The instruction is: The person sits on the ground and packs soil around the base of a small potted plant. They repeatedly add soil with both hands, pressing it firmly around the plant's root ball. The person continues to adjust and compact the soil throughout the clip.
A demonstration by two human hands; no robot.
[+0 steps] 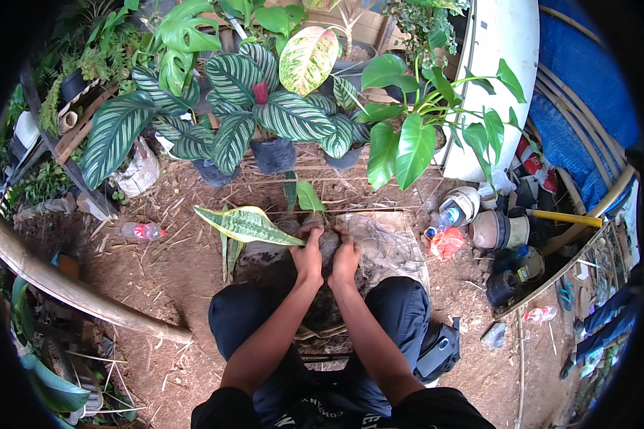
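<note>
My left hand [307,254] and my right hand [346,257] close in from both sides on a round greyish-brown clump [329,244], perhaps a root ball or soil in clear plastic. Their fingers hide part of it. A yellow-edged snake plant leaf [249,224] reaches left from beside my left fingers; whether the hand holds it is unclear. Just beyond the hands stands a small plant with a bright green leaf [309,197]. Under the work, a pale worn sack [389,236] lies on the soil, with dark earth between my knees.
Potted striped calatheas [231,128] and a philodendron [408,145] line the far side. Plastic bottles [144,231], an orange-red plastic bag [447,244] and used pots [494,230] lie around. A bamboo pole [86,289] crosses at left. Another person's legs [606,327] show at right.
</note>
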